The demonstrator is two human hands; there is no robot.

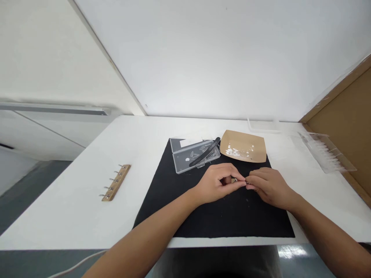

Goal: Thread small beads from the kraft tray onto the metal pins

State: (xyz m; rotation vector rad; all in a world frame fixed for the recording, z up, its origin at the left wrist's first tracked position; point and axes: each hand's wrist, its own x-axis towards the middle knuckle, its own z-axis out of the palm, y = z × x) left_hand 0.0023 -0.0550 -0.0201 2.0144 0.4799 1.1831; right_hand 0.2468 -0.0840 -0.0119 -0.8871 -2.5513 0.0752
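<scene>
Over the black mat (220,220), my left hand (218,183) and my right hand (269,187) meet fingertip to fingertip. Thumb and forefinger are pinched on the left; the right fingers are closed together. A small tan and shiny bit (234,180) shows by the left fingers, but what either hand grips is mostly hidden. Just beyond them lies an open clear plastic case (181,164) with clear nail tips in it. A black curved nail file (205,153) rests across the case. Beside it, a brown paper tray (242,137) holds small white pieces.
On the white table (78,193) at the left lies a wooden strip (117,183) with several metal clips standing up. A clear case of nail tips (324,152) lies at the right, near a brown panel (344,104). A white cable (78,264) hangs below the front edge.
</scene>
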